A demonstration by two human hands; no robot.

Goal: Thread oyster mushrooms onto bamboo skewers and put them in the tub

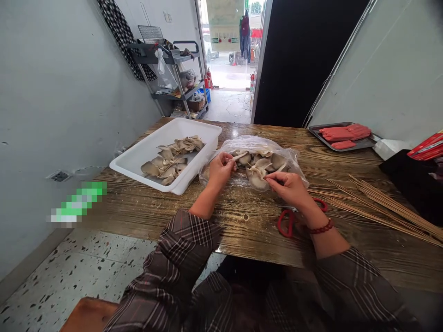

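A clear plastic bag of grey-brown oyster mushrooms lies open on the wooden table. My left hand, at the bag's left side, pinches the pale stem of a mushroom piece. At the bag's front edge, the fingertips of my right hand are closed on a mushroom. Left of the bag, a white plastic tub holds loose mushrooms. Red-handled scissors lie beneath my right wrist, partly hidden by it.
Thin wooden skewers spread over the table's right side. Behind them are a dark tray of red packets and a black holder. A wall stands at the left; a shelf cart is beyond the table.
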